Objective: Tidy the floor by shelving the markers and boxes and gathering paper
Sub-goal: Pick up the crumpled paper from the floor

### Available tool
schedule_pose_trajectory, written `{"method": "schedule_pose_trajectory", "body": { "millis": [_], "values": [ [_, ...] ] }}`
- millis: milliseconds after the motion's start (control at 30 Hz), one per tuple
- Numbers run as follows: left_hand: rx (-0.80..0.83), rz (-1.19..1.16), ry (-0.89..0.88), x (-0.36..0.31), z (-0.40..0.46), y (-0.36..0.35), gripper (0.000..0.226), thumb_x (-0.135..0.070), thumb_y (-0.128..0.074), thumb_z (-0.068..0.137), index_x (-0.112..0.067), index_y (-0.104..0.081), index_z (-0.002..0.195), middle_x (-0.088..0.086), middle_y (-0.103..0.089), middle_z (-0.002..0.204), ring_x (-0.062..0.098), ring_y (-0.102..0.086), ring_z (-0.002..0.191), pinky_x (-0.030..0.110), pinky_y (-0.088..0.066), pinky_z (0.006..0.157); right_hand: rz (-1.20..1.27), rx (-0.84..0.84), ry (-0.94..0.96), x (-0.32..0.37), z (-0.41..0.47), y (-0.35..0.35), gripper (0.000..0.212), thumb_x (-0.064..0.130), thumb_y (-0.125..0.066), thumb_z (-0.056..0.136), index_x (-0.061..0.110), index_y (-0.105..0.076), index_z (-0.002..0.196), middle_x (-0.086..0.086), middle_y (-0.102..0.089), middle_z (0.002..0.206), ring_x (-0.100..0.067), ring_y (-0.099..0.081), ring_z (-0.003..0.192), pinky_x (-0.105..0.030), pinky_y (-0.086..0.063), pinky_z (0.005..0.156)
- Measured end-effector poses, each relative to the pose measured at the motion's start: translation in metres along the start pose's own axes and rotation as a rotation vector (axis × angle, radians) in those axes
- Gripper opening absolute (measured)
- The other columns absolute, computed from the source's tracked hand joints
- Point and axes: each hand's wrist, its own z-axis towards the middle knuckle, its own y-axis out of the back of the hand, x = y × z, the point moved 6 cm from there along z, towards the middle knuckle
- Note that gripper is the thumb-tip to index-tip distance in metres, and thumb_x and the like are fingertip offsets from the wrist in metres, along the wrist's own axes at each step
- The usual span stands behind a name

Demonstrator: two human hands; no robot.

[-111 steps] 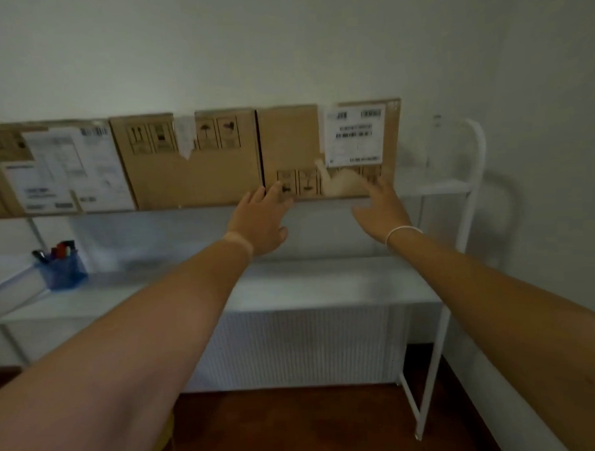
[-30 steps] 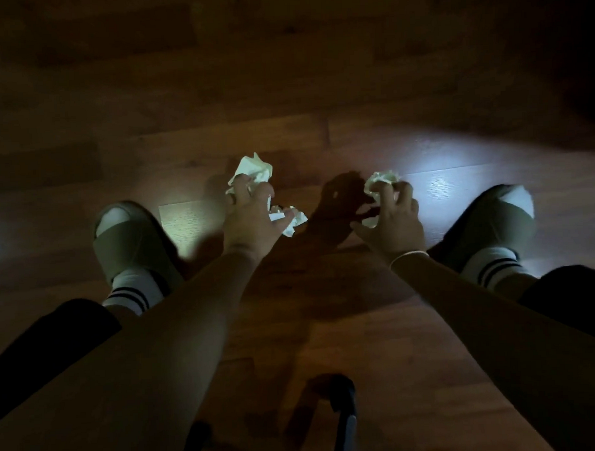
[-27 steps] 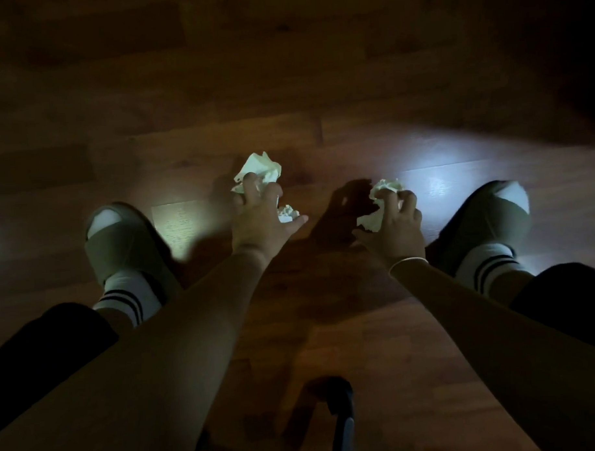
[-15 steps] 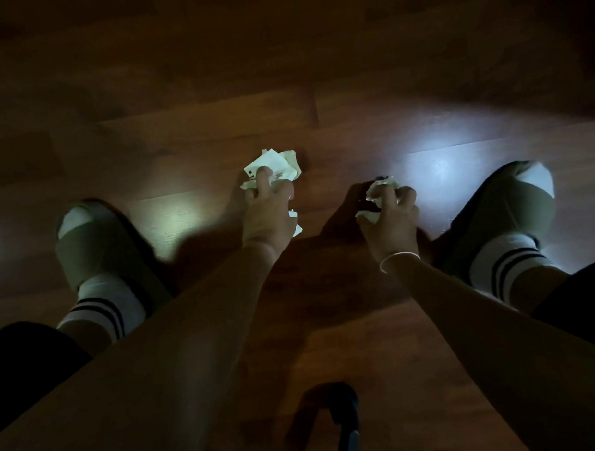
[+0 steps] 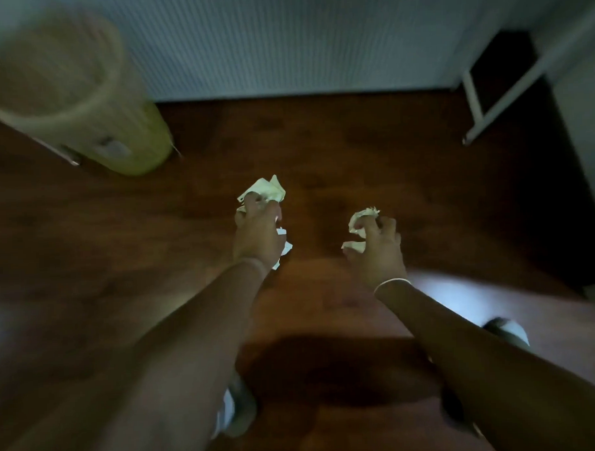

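Crumpled paper in both hands, held above the wooden floor (image 5: pixel 320 157). Left wad (image 5: pixel 266 191) pokes out past the far side of the left hand (image 5: pixel 257 235); more white scraps show at its near right edge. Fingers curled tight round it. Right wad (image 5: pixel 361 219) sits in the right hand (image 5: pixel 378 249), fingers (image 5: pixel 389 227) hooked over it like a claw, not fully closed but plainly gripping; a second bit of paper shows by the thumb.

Both arms stretched forward. Frame blurred, light dim.

Far left: a pale yellow-green bin (image 5: pixel 65 91), open top, standing on the floor against the ribbed white panel (image 5: pixel 299 39). Well apart from both hands. Far right: white legs of a shelf frame (image 5: pixel 481 107).

Progress, as judged: the visible floor carries no loose paper, markers or boxes, so the gathering looks about done. Whether the shelving is finished cannot be told from here; no shelf surface in view. What remains is getting both wads to the bin, probably, to the far left.
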Motion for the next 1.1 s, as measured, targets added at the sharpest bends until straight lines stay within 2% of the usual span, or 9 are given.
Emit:
{"method": "schedule_pose_trajectory", "body": {
  "millis": [67,200,300,433,600,667,800,967,1100],
  "values": [
    [-0.089,-0.005,-0.026,0.006,0.009,0.074,0.023,-0.002,-0.059,0.081,-0.011,-0.058,0.103,0.008,-0.03,0.144,0.035,-0.035,0.127,0.032,-0.041,0.087,0.02,-0.027,0.107,0.073,0.005,0.011,0.039,0.017,-0.067,0.081,0.017,-0.052,0.118,-0.011,-0.034,0.135,-0.033,-0.039,0.118,-0.034,-0.041,0.09],
    [-0.231,0.0,-0.049,0.029,0.006,0.192,0.023,-0.003,-0.06,0.079,-0.01,-0.059,0.1,0.009,-0.03,0.142,0.035,-0.039,0.122,0.036,-0.044,0.089,0.035,-0.055,0.288,0.194,0.0,0.027,0.037,0.018,-0.066,0.082,0.017,-0.052,0.116,-0.009,-0.034,0.133,-0.031,-0.037,0.121,-0.027,-0.035,0.089],
    [-0.326,0.012,-0.037,0.053,-0.01,0.273,0.023,-0.004,-0.061,0.078,-0.01,-0.058,0.1,0.01,-0.031,0.14,0.036,-0.044,0.117,0.039,-0.045,0.089,0.05,-0.057,0.384,0.278,-0.013,0.034,0.038,0.021,-0.066,0.082,0.017,-0.051,0.116,-0.01,-0.034,0.133,-0.032,-0.038,0.121,-0.028,-0.036,0.092],
    [-0.36,0.055,0.002,0.079,-0.022,0.339,0.022,-0.003,-0.06,0.08,-0.012,-0.059,0.1,0.009,-0.03,0.14,0.034,-0.04,0.124,0.041,-0.046,0.092,0.077,-0.048,0.476,0.359,-0.027,0.039,0.037,0.024,-0.067,0.081,0.018,-0.053,0.114,-0.011,-0.035,0.131,-0.032,-0.04,0.119,-0.035,-0.039,0.098],
    [-0.394,0.055,0.025,0.089,-0.013,0.39,0.022,-0.005,-0.059,0.081,-0.013,-0.061,0.102,0.01,-0.034,0.139,0.037,-0.04,0.123,0.043,-0.042,0.101,0.117,-0.029,0.549,0.417,-0.028,0.038,0.031,0.02,-0.067,0.08,0.019,-0.054,0.109,-0.009,-0.037,0.124,-0.029,-0.042,0.113,-0.026,-0.036,0.087],
    [-0.383,0.067,0.025,0.092,-0.006,0.398,0.022,-0.007,-0.061,0.081,-0.013,-0.061,0.102,0.011,-0.034,0.139,0.037,-0.04,0.124,0.043,-0.04,0.103,0.121,-0.025,0.551,0.432,-0.024,0.034,0.032,0.02,-0.068,0.08,0.018,-0.055,0.109,-0.01,-0.037,0.124,-0.03,-0.043,0.112,-0.027,-0.037,0.088],
    [-0.323,0.091,0.026,0.107,0.021,0.408,0.022,-0.011,-0.064,0.08,-0.015,-0.06,0.102,0.01,-0.035,0.137,0.038,-0.045,0.121,0.045,-0.045,0.098,0.178,-0.002,0.525,0.459,-0.004,0.021,0.03,0.02,-0.069,0.079,0.017,-0.057,0.107,-0.009,-0.038,0.121,-0.029,-0.044,0.111,-0.033,-0.042,0.092],
    [-0.285,0.107,0.067,0.134,0.057,0.416,0.021,-0.012,-0.062,0.081,-0.015,-0.06,0.102,0.01,-0.035,0.133,0.036,-0.048,0.117,0.043,-0.046,0.097,0.245,0.018,0.495,0.484,0.027,-0.011,0.026,0.022,-0.07,0.079,0.018,-0.059,0.102,-0.006,-0.04,0.116,-0.026,-0.047,0.109,-0.025,-0.04,0.083],
    [-0.223,0.085,0.095,0.16,0.094,0.414,0.023,-0.011,-0.062,0.08,-0.015,-0.06,0.102,0.011,-0.034,0.135,0.035,-0.048,0.117,0.04,-0.047,0.096,0.324,0.045,0.443,0.495,0.052,-0.041,0.024,0.019,-0.071,0.08,0.019,-0.06,0.101,0.003,-0.032,0.106,-0.024,-0.047,0.109,-0.022,-0.039,0.085]
  ]
}}
